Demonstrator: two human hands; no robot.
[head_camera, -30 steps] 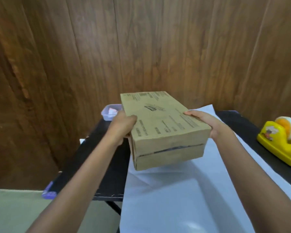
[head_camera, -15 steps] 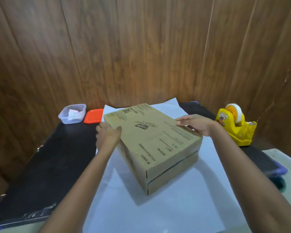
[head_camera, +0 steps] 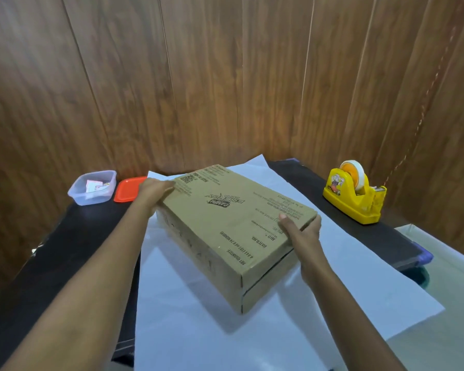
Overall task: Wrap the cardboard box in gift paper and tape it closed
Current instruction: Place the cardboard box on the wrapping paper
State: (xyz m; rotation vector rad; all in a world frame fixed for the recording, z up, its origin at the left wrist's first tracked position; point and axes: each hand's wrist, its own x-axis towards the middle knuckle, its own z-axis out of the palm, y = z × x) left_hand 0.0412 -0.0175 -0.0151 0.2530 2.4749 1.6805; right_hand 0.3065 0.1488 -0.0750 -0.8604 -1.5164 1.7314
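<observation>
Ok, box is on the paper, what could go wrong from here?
The cardboard box lies skewed on the gift paper, so flaps may fold unevenly. The tape dispenser stands apart on the right; reaching it means the right hand quits its grip, and loose paper could slip.

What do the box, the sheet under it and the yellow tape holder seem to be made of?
The box looks like matte brown cardboard: printed text, folded flap seams. The sheet seems thin white paper, since it creases softly near the box. The tape holder looks like glossy moulded yellow plastic, judging by its smooth shine.
</observation>
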